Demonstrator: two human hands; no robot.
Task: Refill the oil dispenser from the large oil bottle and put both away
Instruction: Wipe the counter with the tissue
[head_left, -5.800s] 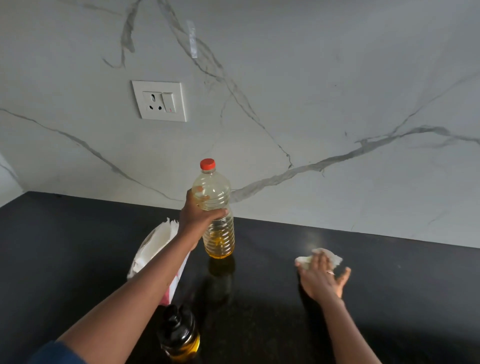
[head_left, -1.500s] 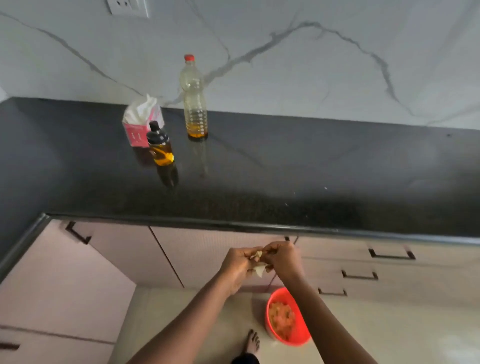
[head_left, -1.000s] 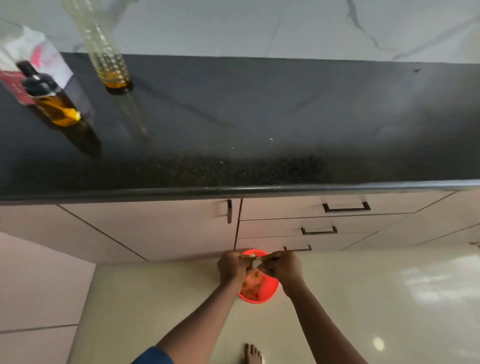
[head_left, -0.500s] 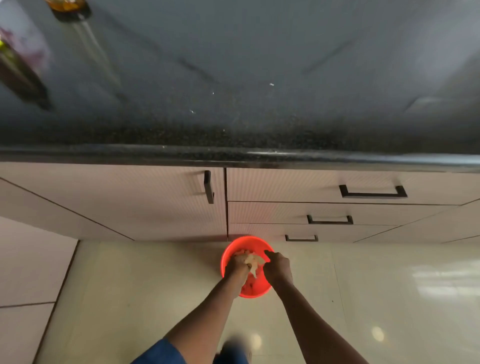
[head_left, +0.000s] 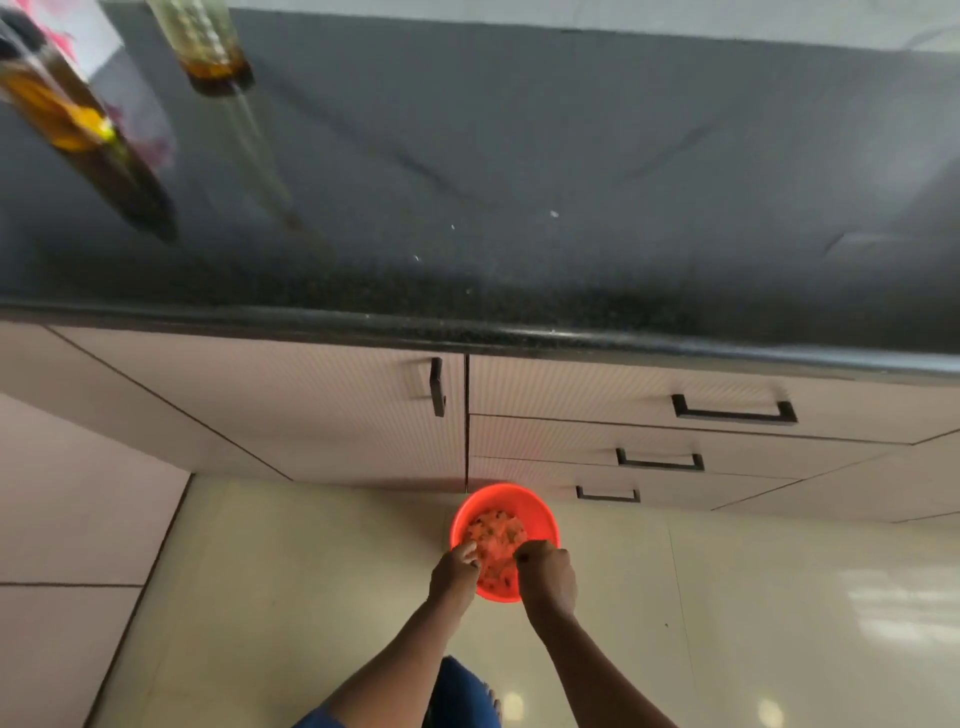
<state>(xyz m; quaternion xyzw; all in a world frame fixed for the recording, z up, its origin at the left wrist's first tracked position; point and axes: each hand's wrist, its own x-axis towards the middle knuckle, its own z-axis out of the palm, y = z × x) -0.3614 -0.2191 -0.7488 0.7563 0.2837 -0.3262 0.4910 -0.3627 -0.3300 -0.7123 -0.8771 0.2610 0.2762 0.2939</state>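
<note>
Large oil bottle (head_left: 210, 49): top cut off by upper edge
Oil dispenser (head_left: 62, 114): smeared by motion blur
Red bin (head_left: 540, 512) contents: unidentifiable

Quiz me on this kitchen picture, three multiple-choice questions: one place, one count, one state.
1. The red bin stands: A on a shelf; B on the floor by the drawers; C in a sink.
2. Drawer handles in view: A one; B five; C three.
3. The oil bottle is: A upright on the counter; B lying down; C held in a hand.
Answers: B, the floor shows all round it; C, three black bars sit on the drawer fronts; A, its base rests on the counter.
</note>
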